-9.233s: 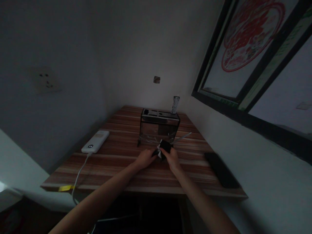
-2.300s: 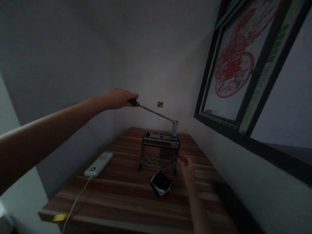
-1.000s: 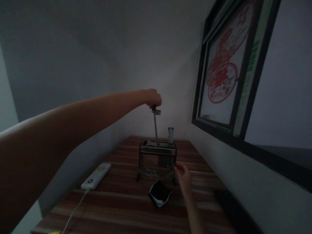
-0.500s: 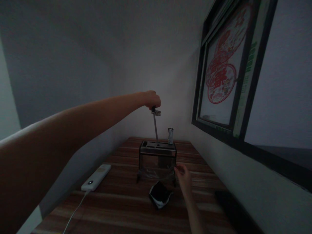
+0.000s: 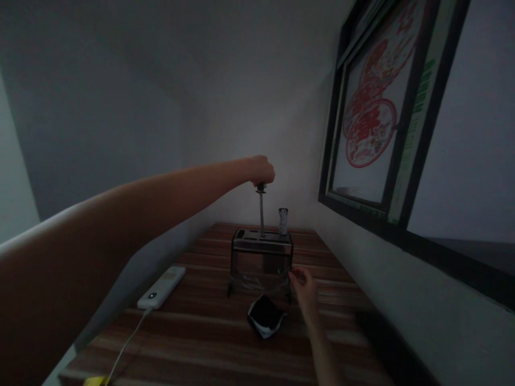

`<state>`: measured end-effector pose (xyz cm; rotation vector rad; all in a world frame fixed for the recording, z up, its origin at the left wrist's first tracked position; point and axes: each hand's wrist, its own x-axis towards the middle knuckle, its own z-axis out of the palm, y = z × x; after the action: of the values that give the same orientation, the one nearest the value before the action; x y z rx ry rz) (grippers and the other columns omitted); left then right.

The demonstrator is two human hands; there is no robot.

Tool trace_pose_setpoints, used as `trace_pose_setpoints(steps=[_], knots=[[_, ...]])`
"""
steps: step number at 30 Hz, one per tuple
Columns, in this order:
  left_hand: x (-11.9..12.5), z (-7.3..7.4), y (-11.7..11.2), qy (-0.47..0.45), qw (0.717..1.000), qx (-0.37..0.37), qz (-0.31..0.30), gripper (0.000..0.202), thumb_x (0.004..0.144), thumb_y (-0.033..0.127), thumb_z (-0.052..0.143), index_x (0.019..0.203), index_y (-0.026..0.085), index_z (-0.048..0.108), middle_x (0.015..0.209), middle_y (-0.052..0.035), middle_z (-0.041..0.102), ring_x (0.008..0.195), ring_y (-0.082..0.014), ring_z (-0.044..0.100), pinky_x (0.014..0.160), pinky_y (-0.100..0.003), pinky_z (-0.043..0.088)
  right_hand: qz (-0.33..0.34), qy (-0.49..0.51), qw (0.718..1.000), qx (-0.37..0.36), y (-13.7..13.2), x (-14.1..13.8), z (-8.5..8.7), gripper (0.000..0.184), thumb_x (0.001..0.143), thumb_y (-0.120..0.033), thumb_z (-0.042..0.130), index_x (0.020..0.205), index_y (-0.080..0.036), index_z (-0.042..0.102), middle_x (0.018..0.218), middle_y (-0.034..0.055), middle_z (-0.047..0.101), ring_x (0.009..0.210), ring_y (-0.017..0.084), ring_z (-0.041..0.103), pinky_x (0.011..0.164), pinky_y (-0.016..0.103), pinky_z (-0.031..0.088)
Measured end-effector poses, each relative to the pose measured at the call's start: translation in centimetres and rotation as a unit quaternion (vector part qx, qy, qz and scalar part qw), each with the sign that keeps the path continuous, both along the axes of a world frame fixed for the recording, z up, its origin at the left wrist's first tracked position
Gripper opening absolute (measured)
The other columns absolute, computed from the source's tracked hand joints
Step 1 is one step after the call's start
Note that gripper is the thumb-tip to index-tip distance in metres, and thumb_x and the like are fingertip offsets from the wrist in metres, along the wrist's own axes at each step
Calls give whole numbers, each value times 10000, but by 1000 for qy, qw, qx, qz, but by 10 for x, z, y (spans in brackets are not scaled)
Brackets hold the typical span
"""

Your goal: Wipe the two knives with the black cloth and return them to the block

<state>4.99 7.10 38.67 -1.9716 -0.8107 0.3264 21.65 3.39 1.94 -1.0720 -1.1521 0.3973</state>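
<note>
The dark handle of a thin metal rod (image 5: 262,212) is grasped from above by the left hand (image 5: 263,170), and the rod is held nearly upright, its lower end brought to the slotted top of a clear-fronted rack (image 5: 262,251) on the worktop (image 5: 205,332). The rack's right edge is met by the bent fingertips of the right hand (image 5: 304,284); whether it is pinched cannot be told. A silvery upright piece (image 5: 283,222) is seen at the rack's top right, and a black pouch (image 5: 266,313) is laid just in front.
</note>
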Motion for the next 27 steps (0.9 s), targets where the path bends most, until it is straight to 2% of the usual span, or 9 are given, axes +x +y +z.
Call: trace_pose_setpoints(steps=[3, 8, 13, 17, 22, 27], knots=[[8, -10, 5, -20, 1000, -9, -11, 207, 545, 107, 706, 713, 216, 652, 802, -56, 678, 770, -193, 547, 705, -313, 320, 0, -2, 1000, -7, 0, 0, 0, 227, 654, -365, 623, 777, -174, 603, 788, 68, 647, 755, 219, 599, 703, 341, 463], [18, -29, 9, 0, 1000, -24, 14, 234, 531, 100, 726, 729, 213, 670, 890, -64, 679, 801, -196, 565, 710, -311, 353, 0, 3, 1000, -6, 2, 2, -3, 236, 662, -357, 616, 798, -166, 594, 814, 71, 644, 767, 213, 591, 716, 342, 458], [24, -59, 10, -22, 997, -67, 29, 253, 507, 84, 743, 709, 226, 685, 864, -70, 687, 814, -213, 584, 681, -306, 392, -11, 2, 1000, 3, 3, 1, -4, 227, 664, -359, 615, 782, -166, 592, 778, 64, 637, 725, 201, 587, 674, 323, 464], [24, -83, 18, -37, 996, -84, 18, 241, 505, 85, 744, 708, 206, 691, 859, -97, 687, 818, -237, 600, 660, -304, 411, -7, -6, 1000, 13, 3, 0, -4, 201, 670, -352, 603, 757, -173, 578, 752, 51, 621, 706, 193, 580, 647, 308, 465], [25, -101, 22, -52, 994, -97, 3, 162, 574, 82, 697, 671, 212, 687, 799, -85, 693, 812, -217, 613, 668, -284, 410, -14, -19, 1000, 20, 1, -1, -1, 196, 671, -351, 602, 760, -177, 582, 755, 51, 624, 728, 194, 578, 673, 313, 458], [26, -117, 16, -56, 993, -102, -21, 148, 673, 66, 604, 698, 194, 675, 851, -92, 692, 847, -196, 612, 704, -276, 396, -9, -14, 1000, 15, 1, -1, -2, 210, 669, -361, 604, 761, -175, 574, 753, 49, 620, 714, 189, 579, 664, 311, 462]])
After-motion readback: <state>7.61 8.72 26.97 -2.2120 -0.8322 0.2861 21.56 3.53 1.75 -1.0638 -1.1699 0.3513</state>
